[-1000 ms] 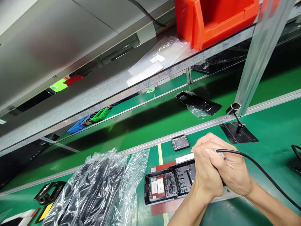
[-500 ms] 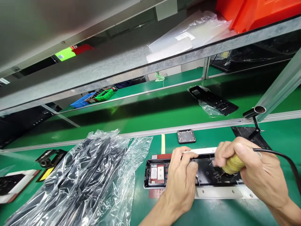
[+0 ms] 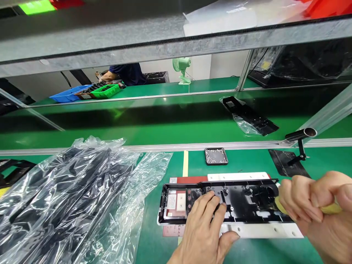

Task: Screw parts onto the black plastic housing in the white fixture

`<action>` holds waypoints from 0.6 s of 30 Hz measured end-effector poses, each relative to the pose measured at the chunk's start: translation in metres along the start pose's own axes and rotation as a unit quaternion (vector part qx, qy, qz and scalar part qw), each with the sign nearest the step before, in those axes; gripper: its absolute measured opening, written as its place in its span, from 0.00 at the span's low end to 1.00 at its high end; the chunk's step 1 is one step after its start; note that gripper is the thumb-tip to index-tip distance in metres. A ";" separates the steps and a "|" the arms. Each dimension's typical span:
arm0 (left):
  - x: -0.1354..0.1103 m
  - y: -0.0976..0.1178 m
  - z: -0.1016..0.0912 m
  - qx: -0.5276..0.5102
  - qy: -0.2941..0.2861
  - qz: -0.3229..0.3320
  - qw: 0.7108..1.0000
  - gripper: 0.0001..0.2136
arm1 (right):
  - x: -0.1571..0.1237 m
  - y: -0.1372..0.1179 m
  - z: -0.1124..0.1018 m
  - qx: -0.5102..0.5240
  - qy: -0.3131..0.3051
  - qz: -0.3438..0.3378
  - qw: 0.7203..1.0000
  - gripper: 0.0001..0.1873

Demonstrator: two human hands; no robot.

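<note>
A long black plastic housing lies open side up in a fixture with white strips and a reddish base. My left hand rests on its left-middle part, fingers spread and laid over the inside. At the housing's right end, my right hand is closed around an electric screwdriver with a yellow-wrapped grip. Its tip is hidden behind my fingers. Just behind the fixture sits a small black tray of screws.
Plastic-wrapped black parts cover the left of the bench. A black tube holder stands at the right. Beyond the rail lies a bagged black panel. A metal shelf crosses overhead. Another person is far back.
My view has shifted and levelled. My right hand has moved right along the housing with the screwdriver. My left hand's fingers have come down from the housing's back edge onto its inside.
</note>
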State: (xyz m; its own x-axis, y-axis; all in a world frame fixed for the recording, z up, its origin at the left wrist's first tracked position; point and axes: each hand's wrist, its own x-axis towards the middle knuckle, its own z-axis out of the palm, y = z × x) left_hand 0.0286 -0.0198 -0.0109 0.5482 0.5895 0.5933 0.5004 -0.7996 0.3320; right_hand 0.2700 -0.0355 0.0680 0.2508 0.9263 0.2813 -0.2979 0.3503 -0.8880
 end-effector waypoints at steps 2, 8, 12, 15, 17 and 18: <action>-0.001 0.002 0.002 -0.005 0.012 -0.008 1.000 0.26 | -0.004 0.005 -0.006 -0.002 0.004 0.000 1.000 0.21; -0.007 0.005 0.008 -0.003 0.022 -0.017 1.000 0.26 | -0.016 0.011 -0.018 -0.014 0.029 0.012 0.999 0.18; -0.008 0.005 0.008 0.005 0.013 -0.027 1.000 0.25 | -0.018 0.008 -0.014 -0.026 0.036 0.006 0.999 0.19; -0.008 0.005 0.008 0.009 0.010 -0.029 0.999 0.25 | -0.017 0.007 -0.011 -0.030 0.028 0.001 0.999 0.18; -0.008 0.005 0.008 0.013 0.005 -0.028 1.000 0.25 | -0.016 0.007 -0.010 -0.030 0.024 0.004 0.999 0.17; -0.008 0.005 0.009 0.016 0.005 -0.028 0.999 0.25 | -0.016 0.007 -0.010 -0.029 0.026 0.007 0.999 0.17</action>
State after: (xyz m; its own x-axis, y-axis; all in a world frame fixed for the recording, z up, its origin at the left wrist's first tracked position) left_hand 0.0325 -0.0272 -0.0202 0.5129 0.6319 0.5811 0.5508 -0.7614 0.3419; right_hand 0.2732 -0.0497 0.0532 0.2943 0.9223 0.2507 -0.2485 0.3271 -0.9117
